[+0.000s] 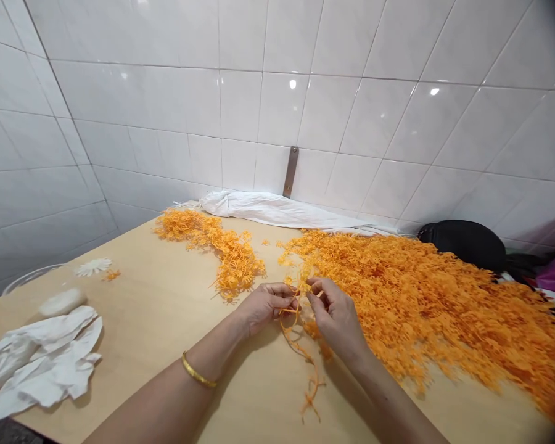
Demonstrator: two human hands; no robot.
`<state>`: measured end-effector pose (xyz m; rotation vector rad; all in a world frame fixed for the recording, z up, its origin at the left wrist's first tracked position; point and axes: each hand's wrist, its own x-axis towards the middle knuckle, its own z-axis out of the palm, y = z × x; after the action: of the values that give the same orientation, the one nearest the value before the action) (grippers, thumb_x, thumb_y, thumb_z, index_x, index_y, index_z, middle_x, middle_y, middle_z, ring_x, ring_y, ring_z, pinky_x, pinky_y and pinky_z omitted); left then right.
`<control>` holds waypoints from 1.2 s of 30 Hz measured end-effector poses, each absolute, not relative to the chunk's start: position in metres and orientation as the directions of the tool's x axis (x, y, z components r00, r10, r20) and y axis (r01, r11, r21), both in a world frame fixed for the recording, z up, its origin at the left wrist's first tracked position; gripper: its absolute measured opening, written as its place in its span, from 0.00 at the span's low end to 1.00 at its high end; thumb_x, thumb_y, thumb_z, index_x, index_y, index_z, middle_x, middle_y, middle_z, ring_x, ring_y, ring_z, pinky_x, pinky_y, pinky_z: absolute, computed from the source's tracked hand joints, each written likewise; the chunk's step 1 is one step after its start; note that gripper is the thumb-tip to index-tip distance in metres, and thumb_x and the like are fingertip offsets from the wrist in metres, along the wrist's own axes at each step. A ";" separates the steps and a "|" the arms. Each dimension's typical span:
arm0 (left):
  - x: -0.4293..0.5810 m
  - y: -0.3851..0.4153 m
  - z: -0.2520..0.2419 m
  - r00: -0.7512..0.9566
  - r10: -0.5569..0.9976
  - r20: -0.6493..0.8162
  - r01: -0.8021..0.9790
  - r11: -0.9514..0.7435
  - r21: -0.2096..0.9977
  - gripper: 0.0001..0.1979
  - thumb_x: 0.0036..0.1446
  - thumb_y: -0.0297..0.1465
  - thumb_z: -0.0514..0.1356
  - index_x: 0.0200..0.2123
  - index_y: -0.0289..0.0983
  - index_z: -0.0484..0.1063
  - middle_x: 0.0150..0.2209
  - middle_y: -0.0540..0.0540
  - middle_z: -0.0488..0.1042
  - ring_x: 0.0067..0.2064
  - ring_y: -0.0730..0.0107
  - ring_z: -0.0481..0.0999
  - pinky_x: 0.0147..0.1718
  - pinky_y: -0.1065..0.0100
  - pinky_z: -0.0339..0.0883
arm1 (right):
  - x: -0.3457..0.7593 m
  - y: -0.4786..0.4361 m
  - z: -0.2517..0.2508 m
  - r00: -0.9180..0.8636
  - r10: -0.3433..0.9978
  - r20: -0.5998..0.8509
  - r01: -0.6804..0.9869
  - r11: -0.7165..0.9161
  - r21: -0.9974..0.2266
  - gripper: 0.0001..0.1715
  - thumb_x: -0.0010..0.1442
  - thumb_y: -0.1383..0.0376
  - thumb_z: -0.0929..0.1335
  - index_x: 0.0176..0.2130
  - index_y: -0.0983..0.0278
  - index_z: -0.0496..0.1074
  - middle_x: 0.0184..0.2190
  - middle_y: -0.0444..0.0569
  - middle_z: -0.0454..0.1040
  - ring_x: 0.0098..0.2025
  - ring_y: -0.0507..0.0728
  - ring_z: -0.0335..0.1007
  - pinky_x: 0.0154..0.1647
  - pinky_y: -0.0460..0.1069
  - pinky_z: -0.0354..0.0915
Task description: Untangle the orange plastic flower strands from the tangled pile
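Observation:
Both of my hands meet over the middle of the table. My left hand point(269, 303), with a gold bangle on its wrist, is closed in a pinch on thin orange plastic flower pieces point(312, 383), whose stems dangle toward the front of the table. Close by on its right, my right hand point(337, 313) pinches a yellow-orange flower piece point(304, 277) of the same tangle. Which stem each fingertip grips is partly hidden. A large heap of orange plastic flower pieces point(416, 296) spreads just right of my right hand. Beyond my left hand lies a smaller orange pile point(234, 259).
Crumpled white tissues point(50, 357) and a white oval object point(63, 302) lie at the left of the table, near a white daisy-shaped piece point(93, 266). White cloth point(277, 208) runs along the tiled wall. A black rounded item point(465, 243) sits behind the heap.

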<state>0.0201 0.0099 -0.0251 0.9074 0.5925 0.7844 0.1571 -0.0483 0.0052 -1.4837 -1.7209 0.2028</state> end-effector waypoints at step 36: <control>-0.007 0.017 0.000 0.526 0.823 -0.214 -0.335 0.432 0.837 0.18 0.50 0.44 0.53 0.26 0.33 0.65 0.14 0.60 0.39 0.14 0.86 0.39 0.14 0.79 0.39 | 0.213 -0.013 -0.020 -0.356 0.907 0.224 0.933 0.357 0.038 0.25 0.61 0.55 0.52 0.55 0.57 0.57 0.59 0.50 0.51 0.61 0.62 0.38 0.57 0.64 0.34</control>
<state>-0.0066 0.0173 -0.0004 0.8287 0.6850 0.7969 0.2129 -0.0129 -0.0197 -1.6774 -2.4485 -0.2377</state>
